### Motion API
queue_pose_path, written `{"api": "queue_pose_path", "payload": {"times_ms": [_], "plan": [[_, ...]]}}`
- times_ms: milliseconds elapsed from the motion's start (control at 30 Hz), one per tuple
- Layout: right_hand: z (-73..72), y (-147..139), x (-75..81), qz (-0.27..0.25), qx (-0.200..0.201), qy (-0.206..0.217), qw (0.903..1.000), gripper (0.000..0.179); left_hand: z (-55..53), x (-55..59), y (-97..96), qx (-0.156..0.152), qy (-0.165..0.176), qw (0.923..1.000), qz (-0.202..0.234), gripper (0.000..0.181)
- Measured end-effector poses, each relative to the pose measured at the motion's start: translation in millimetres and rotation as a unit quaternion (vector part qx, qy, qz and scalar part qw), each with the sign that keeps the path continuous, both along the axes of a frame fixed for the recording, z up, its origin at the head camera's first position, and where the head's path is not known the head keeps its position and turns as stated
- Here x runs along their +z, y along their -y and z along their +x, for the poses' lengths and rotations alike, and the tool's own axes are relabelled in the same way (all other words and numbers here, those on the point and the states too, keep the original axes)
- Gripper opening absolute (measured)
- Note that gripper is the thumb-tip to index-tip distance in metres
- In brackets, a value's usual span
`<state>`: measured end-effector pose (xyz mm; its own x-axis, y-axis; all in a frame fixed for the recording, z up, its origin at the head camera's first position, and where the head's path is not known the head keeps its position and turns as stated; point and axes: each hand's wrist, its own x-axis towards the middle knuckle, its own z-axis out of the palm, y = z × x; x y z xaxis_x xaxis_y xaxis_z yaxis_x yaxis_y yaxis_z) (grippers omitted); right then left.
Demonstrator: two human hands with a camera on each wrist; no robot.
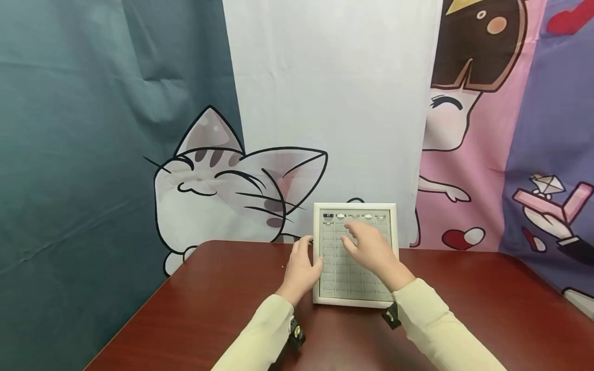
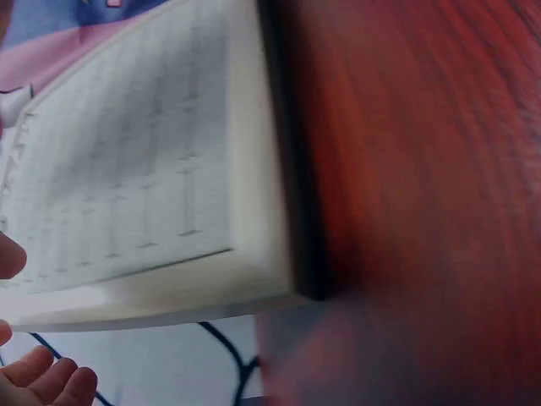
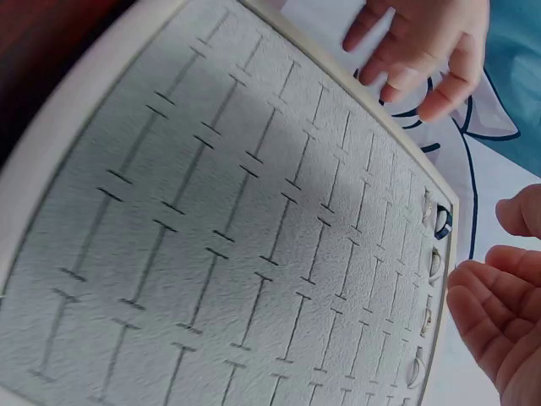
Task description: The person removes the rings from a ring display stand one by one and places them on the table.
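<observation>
A ring display board [image 1: 355, 303] with a white frame and grey slotted padding stands tilted on the table. Several rings line its top row, among them a dark blue ring [image 1: 328, 216] at the left end; one silver ring [image 1: 328, 223] sits just below that. Fingers spread, my left hand [image 1: 299, 270] is beside the board's left edge. My right hand [image 1: 371, 247] is over the upper middle of the board, thumb and forefinger apart with nothing between them. In the right wrist view, its fingers [image 3: 486, 313] are loosely bent near the row of rings.
The reddish-brown wooden table [image 1: 223, 309] extends on both sides of the board. Behind it hangs a cloth backdrop [image 1: 334, 93] printed with a cartoon cat and other figures. Dark wrist-worn devices [image 1: 296, 332] are strapped below both sleeves.
</observation>
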<state>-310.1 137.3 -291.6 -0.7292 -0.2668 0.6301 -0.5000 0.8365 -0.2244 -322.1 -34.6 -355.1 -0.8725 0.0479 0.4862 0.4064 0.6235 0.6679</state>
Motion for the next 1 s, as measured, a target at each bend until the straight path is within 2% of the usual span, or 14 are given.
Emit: {"api": "queue_pose_path", "payload": {"times_ms": [100, 200, 367, 467, 567, 667, 767, 867, 1000], "plan": [[-7.1, 3.8, 0.4, -0.004, 0.0, -0.008, 1.0, 0.029, -2.8, -10.7, -1.0, -0.002, 0.007, 0.9999, 0.01, 0.053], [-14.0, 7.6, 2.2, -0.005, -0.005, -0.008, 0.9999, 0.029, -6.3, -17.5, -2.5, -0.019, 0.015, 0.9989, 0.04, 0.054], [-24.7, 14.2, 7.3, -0.012, -0.01, -0.011, 0.9998, 0.026, -12.1, -20.3, -3.7, -0.032, 0.028, 0.9957, 0.083, 0.053], [-30.8, 17.8, 9.7, -0.024, -0.008, -0.015, 0.9996, 0.024, -16.5, -21.8, -3.0, -0.032, 0.051, 0.9915, 0.115, 0.05], [-35.7, 20.7, 10.1, -0.036, -0.009, -0.017, 0.9992, 0.022, -22.7, -25.6, -1.5, -0.053, 0.084, 0.9794, 0.176, 0.045], [-40.1, 23.7, 9.6, -0.037, -0.013, -0.02, 0.999, 0.021, -28.6, -29.7, 0.9, -0.089, 0.113, 0.9576, 0.249, 0.04], [-44.3, 26.5, 9.3, -0.035, -0.018, -0.024, 0.9989, 0.021, -33.5, -33.8, 4.2, -0.122, 0.13, 0.9396, 0.292, 0.037], [-47.9, 28.9, 9.4, -0.038, -0.022, -0.022, 0.9988, 0.02, -35.9, -35.9, 6.6, -0.137, 0.138, 0.9325, 0.305, 0.039], [-52.4, 31.3, 10.0, -0.046, -0.029, -0.016, 0.9984, 0.02, -38.4, -36.5, 6.7, -0.149, 0.135, 0.929, 0.31, 0.039]]}}
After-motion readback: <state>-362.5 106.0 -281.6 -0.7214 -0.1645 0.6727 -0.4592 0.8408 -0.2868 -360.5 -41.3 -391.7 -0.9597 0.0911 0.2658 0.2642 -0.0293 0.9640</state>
